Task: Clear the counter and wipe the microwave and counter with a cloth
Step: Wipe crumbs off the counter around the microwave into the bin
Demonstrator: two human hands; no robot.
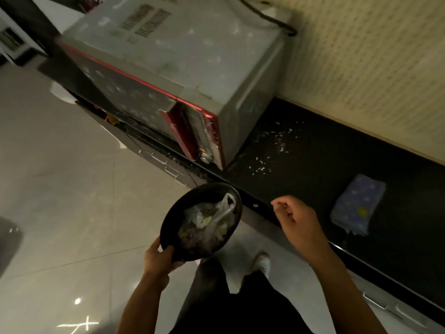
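Clearing is judged in hand: a bowl (pixel 192 213) of scraps is gripped by the left hand (pixel 160 257) beside the counter (pixel 313 186). The right hand (pixel 297 221) is curled; whether anything is pinched cannot be told. Crumbs (pixel 272 143) should be gathered next, then the folded cloth (pixel 357 203) taken to the microwave (pixel 187 56).

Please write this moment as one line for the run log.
left hand: holds bowl of scraps | right hand: loosely curled at counter edge | crumbs: on counter by microwave | cloth: folded, untouched

Floor (pixel 60 177): glossy beige tiles, light reflections. Wall (pixel 373 68): cream, patterned. Black cable (pixel 277 20) near wall. Metal drawer handles (pixel 159 158) on cabinet front.
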